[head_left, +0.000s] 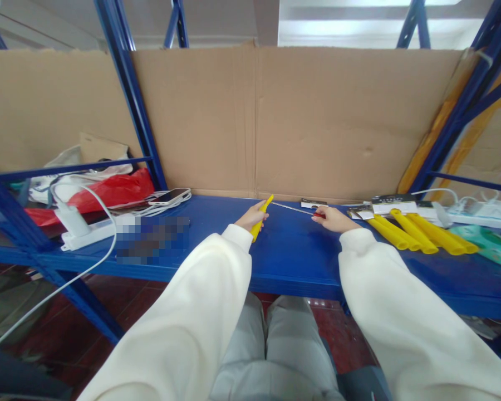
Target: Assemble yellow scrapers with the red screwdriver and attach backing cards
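Observation:
My left hand (254, 216) is closed around a slim yellow piece (257, 229), held tilted above the blue shelf. Its exact kind is hard to make out. A thin screwdriver (294, 209) with a long metal shaft and a bit of red at its handle is gripped in my right hand (332, 218). The shaft points left, with its far end close to the top of the yellow piece; whether they touch I cannot tell. Behind my right hand lies a small black-and-white packet (314, 204).
Several yellow tubes (421, 231) with black-and-white cards lie at the right, beside a teal packet (482, 245) and a white power strip (484, 211). Left are a phone (171, 196), another power strip (94, 233) and a red bag (112, 189). Cardboard (338, 122) stands behind the blue shelf (294, 267).

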The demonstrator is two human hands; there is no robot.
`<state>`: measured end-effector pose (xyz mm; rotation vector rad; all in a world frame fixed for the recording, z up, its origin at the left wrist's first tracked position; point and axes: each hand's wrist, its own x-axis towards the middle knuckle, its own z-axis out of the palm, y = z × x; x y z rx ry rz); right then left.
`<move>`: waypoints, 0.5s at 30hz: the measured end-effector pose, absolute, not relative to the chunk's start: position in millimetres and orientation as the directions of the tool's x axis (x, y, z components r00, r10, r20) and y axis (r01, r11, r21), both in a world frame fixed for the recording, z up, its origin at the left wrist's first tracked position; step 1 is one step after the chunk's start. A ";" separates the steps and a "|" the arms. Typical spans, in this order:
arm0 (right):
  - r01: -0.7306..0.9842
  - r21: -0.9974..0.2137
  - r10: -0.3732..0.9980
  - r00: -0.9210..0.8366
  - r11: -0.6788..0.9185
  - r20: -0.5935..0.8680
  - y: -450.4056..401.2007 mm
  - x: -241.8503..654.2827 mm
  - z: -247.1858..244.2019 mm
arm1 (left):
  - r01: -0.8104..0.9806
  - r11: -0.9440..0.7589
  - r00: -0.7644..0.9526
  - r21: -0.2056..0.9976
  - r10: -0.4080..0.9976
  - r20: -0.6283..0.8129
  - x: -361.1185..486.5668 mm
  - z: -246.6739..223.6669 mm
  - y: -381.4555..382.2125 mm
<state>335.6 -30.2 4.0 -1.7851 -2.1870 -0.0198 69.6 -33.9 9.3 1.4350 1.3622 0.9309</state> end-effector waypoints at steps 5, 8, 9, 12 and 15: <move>0.994 -0.107 0.987 -0.008 0.026 0.158 -35.7 344.8 10.9 | 0.204 0.042 0.052 0.978 0.997 -0.053 76.2 6.2 -28.8; 0.996 -0.073 0.992 0.057 -0.049 0.111 -37.3 353.6 12.0 | 0.183 0.047 0.027 0.982 0.998 -0.052 80.0 4.3 -23.8; 0.995 -0.066 0.992 0.076 -0.069 0.105 -37.1 356.8 11.6 | 0.187 0.042 0.017 0.981 0.999 -0.046 81.1 3.1 -21.2; 0.992 -0.058 0.988 0.119 -0.113 0.103 -34.0 366.9 8.4 | 0.277 0.010 -0.029 0.961 1.000 -0.002 83.9 -3.1 -10.7; 0.991 -0.064 0.986 0.121 -0.115 0.111 -28.9 376.0 4.2 | 0.435 -0.065 -0.055 0.898 0.994 0.099 86.0 -11.4 1.2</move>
